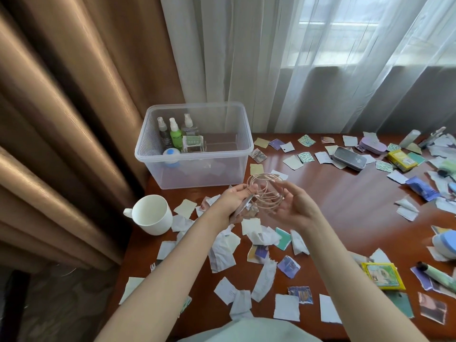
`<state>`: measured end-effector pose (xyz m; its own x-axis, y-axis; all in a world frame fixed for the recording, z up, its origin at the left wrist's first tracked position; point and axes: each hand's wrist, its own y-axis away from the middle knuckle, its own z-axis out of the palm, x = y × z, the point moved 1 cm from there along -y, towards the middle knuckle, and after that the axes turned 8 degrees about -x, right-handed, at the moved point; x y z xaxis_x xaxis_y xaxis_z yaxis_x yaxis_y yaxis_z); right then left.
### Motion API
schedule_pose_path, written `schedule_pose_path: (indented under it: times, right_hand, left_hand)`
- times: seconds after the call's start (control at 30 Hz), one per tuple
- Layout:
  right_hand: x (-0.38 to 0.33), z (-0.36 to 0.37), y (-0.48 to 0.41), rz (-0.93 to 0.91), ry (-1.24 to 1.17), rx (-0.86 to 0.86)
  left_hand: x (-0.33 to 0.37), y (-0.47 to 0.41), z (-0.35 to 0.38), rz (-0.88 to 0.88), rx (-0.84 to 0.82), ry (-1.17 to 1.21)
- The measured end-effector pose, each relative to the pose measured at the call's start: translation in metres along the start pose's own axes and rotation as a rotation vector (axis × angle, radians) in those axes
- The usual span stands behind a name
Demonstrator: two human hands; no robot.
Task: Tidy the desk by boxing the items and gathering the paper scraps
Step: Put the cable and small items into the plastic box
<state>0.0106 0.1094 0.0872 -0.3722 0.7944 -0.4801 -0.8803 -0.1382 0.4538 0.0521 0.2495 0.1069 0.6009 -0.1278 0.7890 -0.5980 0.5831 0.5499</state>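
Holding 1 coil of thin pink wire (265, 191) above the desk (345, 206), just in front of the clear box (192, 157)
Left hand (234, 198) has its fingers curled round the coil's left side; right hand (293, 206) has its fingers loose and spread, touching the coil's right side. Box at the back-left desk corner holds 3 spray bottles (175, 133) and 1 small carton (193, 144), all in its left half. 1 white mug (151, 214) at the left edge. Paper scraps (286, 307) are too many to count. 1 dark tin (348, 158), 2 yellow packets (382, 275). Bare wood shows right of the hands
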Motion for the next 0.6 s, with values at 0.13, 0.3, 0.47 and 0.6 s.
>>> schedule_pose_path:
  times: [0.13, 0.3, 0.47, 0.6]
  right_hand:
    - [0.017, 0.012, -0.007, -0.008, 0.168, -0.039]
    - [0.033, 0.016, -0.019, -0.065, 0.215, -0.012]
    - [0.035, 0.018, -0.023, -0.058, 0.161, 0.023]
    - [0.032, 0.015, -0.025, -0.039, 0.17, 0.06]
  left_hand:
    - [0.003, -0.002, 0.002, 0.054, 0.046, 0.097]
    - [0.001, -0.011, -0.002, 0.073, 0.204, 0.098]
    - [-0.001, -0.015, -0.01, 0.118, 0.468, -0.717]
    - [0.005, -0.013, -0.011, 0.15, 0.452, -0.712]
